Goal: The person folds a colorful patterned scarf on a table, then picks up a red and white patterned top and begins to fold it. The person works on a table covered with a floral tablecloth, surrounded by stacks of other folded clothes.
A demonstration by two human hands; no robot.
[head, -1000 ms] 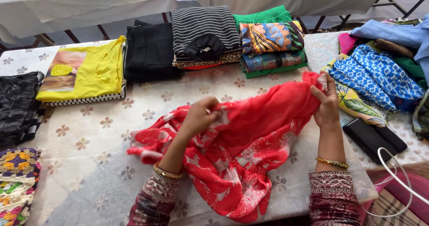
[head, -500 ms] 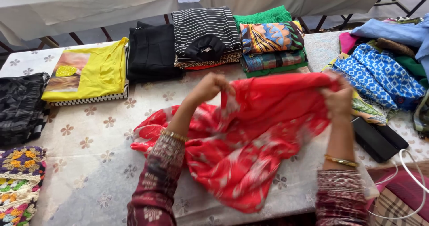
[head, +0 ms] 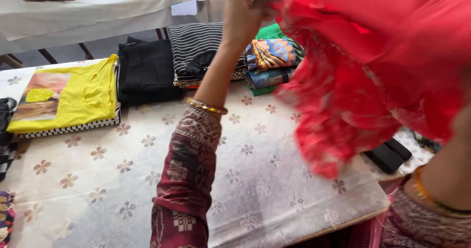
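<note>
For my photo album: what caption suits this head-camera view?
Left hand lifts a red cloth above a flowered table of folded clothes.

Red garment (head: 373, 66) up high on the right: thin, light cloth, matt, with a paler woven or printed pattern lower down. The bench cover (head: 147, 179) is pale cloth with a faint sheen and small brownish flower motifs. Far left, the yellow top (head: 93, 98) looks like soft matt knit. Beside it the black folded cloth (head: 147, 74), dull and smooth. The bangle (head: 207, 107) on the near wrist is shiny gold-coloured metal. Patterned sleeve (head: 186, 179): maroon woven cloth, matt.
</note>
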